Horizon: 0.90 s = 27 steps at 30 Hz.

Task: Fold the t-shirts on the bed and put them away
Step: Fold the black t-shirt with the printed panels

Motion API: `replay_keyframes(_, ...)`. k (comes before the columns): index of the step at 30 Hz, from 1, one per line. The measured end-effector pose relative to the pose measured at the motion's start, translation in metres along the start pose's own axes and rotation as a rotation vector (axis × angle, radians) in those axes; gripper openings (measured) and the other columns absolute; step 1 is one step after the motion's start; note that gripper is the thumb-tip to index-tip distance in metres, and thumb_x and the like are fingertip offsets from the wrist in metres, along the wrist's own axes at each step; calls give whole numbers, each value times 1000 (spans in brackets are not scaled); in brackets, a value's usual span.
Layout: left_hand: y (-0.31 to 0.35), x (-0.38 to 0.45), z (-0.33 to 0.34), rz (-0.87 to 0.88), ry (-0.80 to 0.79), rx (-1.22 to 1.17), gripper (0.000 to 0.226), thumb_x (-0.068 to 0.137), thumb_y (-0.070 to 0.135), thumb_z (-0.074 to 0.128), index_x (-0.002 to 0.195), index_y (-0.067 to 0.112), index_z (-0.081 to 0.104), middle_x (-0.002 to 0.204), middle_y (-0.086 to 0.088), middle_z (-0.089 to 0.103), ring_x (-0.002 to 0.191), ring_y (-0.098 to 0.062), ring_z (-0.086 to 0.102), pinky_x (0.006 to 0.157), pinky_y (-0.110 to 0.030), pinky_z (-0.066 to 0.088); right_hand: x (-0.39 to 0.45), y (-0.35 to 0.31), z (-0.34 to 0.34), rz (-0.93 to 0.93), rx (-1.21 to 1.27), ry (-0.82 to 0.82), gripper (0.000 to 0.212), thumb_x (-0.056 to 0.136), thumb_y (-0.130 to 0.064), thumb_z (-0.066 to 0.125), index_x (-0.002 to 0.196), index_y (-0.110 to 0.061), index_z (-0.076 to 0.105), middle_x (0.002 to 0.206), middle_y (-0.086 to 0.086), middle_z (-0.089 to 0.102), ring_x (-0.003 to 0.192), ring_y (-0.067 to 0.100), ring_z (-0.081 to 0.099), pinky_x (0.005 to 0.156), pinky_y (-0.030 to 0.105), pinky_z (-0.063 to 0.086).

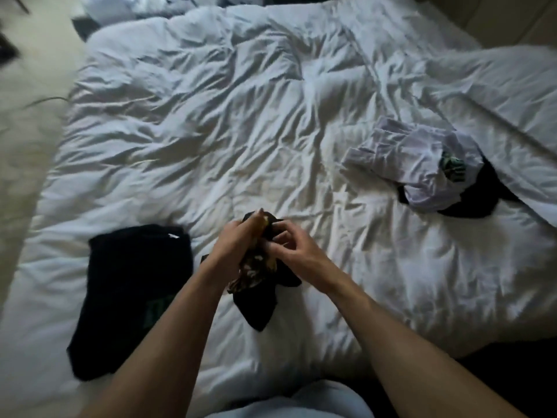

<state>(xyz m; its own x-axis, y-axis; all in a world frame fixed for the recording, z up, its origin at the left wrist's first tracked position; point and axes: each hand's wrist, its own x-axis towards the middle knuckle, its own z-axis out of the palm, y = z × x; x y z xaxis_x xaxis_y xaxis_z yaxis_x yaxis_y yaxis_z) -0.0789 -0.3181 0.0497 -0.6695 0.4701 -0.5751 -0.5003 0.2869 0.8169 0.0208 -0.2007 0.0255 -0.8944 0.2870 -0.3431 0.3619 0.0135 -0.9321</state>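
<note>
Bare forearms (168, 321); pale light-blue garment (301, 402) at waist.

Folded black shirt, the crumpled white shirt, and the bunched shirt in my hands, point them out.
Folded black shirt (132, 294): head view, middle of its top face.
Crumpled white shirt (419, 158): head view, its pale central folds.
Bunched shirt (259, 309): head view, dark hanging lower part.

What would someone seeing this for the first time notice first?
Both hands, the left hand and right hand, grip a bunched black t-shirt with a yellowish print at the near middle of the rumpled white duvet. A folded black shirt lies left; a crumpled white shirt sits right.
</note>
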Motion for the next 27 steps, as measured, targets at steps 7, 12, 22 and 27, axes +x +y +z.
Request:
replay_keyframes(7,13,-33,-47,212,-141,-70,77,80,6,75,145,26,40,115,-2,70,97,-14,69,82,-27,54,18,-62,22,-18,27,156,8,98,-8,51,91,-8,49,92,14,59,87,31,69,79,43,61)
replay_keyframes(12,25,-44,-62,517,23,227,51,74,11,62,115,41,69,102,5,73,92,-11,66,90,-42,56,17,-80,31,-65,50,278,12,95,-19,59,89,-11,52,88,10,63,84,23,68,80,43,60)
replay_keyframes(22,94,-47,-62,265,261,-262,18,69,17,68,85,9,73,91,-21,73,85,-35,70,88,-49,55,-19,-60,51,-623,-824,66,138,53,-76,73,155,-35,-9,163,6,7,149,24,17,116,40,29)
replay_keyframes(27,108,-43,-62,125,228,-449,19,93,4,56,107,-6,62,86,-23,66,68,-30,66,71,-40,56,-11,-59,61,-704,-873,270,74,77,-38,60,145,-18,38,156,19,25,134,41,39,106,46,44)
